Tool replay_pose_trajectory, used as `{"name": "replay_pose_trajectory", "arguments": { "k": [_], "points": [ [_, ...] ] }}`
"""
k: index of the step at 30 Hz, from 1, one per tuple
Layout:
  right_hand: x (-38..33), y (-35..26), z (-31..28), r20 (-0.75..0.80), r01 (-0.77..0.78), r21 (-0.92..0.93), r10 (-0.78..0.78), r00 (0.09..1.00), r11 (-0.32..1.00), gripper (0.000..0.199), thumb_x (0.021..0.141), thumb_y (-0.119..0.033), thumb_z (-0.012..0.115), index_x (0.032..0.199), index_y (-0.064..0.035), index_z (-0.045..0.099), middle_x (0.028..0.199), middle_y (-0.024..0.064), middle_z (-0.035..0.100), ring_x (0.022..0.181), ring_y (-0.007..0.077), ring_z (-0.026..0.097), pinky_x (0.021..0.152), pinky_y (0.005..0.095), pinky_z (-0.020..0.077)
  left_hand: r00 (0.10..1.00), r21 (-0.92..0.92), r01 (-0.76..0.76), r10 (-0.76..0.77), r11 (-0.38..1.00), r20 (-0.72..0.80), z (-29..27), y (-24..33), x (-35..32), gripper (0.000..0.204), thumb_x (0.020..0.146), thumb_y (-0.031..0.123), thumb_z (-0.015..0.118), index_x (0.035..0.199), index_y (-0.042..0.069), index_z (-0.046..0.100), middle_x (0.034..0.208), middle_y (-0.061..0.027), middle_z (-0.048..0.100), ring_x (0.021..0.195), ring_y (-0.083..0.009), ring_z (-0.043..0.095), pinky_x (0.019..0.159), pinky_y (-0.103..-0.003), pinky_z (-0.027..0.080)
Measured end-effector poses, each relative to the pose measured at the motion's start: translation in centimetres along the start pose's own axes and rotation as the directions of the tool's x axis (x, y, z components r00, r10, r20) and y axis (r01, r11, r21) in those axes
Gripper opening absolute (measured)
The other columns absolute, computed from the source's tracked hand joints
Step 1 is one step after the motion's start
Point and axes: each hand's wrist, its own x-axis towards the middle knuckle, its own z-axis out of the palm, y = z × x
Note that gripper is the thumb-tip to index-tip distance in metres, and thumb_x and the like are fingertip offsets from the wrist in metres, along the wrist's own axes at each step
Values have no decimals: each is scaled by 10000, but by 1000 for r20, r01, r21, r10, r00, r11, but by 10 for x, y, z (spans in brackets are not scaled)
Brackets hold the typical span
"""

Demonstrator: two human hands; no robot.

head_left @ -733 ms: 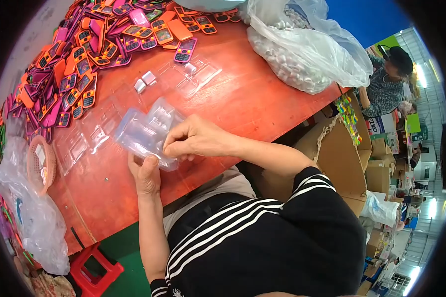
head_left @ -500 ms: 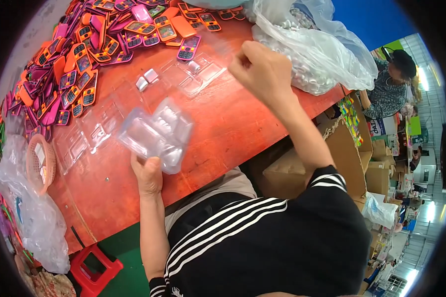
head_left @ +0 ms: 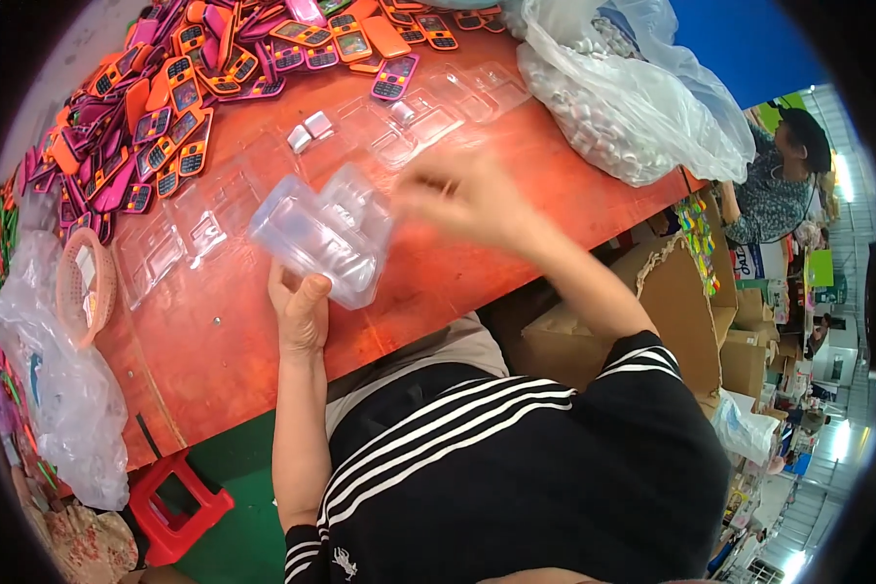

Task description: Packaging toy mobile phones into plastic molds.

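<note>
Fingers of the left hand [head_left: 302, 316] closed on the lower corner of a stack of clear plastic trays [head_left: 307, 234], thumb on the near side. Stack held tilted above the tabletop [head_left: 195, 380], near its front edge. Right hand [head_left: 472, 200] blurred, fingers partly curled, right beside the stack; cannot tell whether they touch or grip anything.

Tabletop: red, worn, scuffed. More clear trays laid flat beyond the stack; two small silvery pieces [head_left: 317, 124] sit together among them, a third farther right. Heap of orange and purple toy phones [head_left: 175, 88] at the far left; pink basket [head_left: 73, 316] at the left edge. Far right, plastic bag [head_left: 686, 102] of small silvery pieces.

Room: green floor [head_left: 238, 496], red stool [head_left: 214, 511], open cardboard box [head_left: 676, 321] at right, another person in a dark cap [head_left: 803, 136] beyond.

Versus previous frame: right hand has come back from beside the bag to the stack; an additional tray [head_left: 477, 92] now lies flat there.
</note>
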Motion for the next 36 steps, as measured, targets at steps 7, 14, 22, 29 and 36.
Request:
{"name": "replay_pose_trajectory", "arguments": {
  "k": [7, 14, 22, 29, 36],
  "points": [
    [-37, -63, 35, 137, 42, 335, -93, 986, 941, 232, 750, -202, 711, 780, -24, 565, 708, 42, 567, 614, 128, 535, 539, 270, 424, 996, 28, -70, 69, 997, 50, 16, 6, -16, 850, 577, 257, 834, 1255, 5, 388, 1164, -77, 497, 1089, -208, 482, 943, -347, 375],
    [-57, -66, 18, 258, -241, 473, 129, 958, 848, 198, 761, -183, 704, 789, -19, 596, 684, 0, 570, 595, 62, 513, 526, 221, 421, 993, 122, -95, 85, 988, 87, 38, 9, -34, 790, 573, 210, 827, 1218, 12, 416, 1143, -73, 508, 1057, -201, 499, 916, -336, 396],
    [-81, -43, -29, -202, -128, 438, 236, 950, 890, 138, 811, -156, 614, 751, -32, 631, 623, -43, 564, 550, 23, 493, 450, 192, 381, 999, 75, -20, 22, 997, -27, 49, -1, -38, 703, 639, 171, 733, 1238, -2, 408, 1132, -86, 514, 1054, -197, 507, 930, -338, 389],
    [-92, 58, -46, -283, -302, -784, 121, 951, 542, 152, 744, -181, 559, 702, -36, 542, 674, 156, 610, 544, 292, 603, 471, 404, 467, 994, 128, 28, -41, 991, 102, 53, -15, -44, 811, 626, 254, 774, 1263, -31, 360, 1177, -105, 478, 1086, -219, 480, 955, -350, 364],
    [-82, 62, -38, -294, -380, -731, 241, 925, 567, 347, 775, -385, 597, 770, -45, 527, 732, 121, 611, 629, 294, 611, 485, 409, 461, 989, 105, 88, -99, 991, 107, 52, -15, -44, 858, 611, 295, 807, 1265, -24, 352, 1192, -109, 472, 1109, -234, 469, 964, -363, 364]
  ]
}}
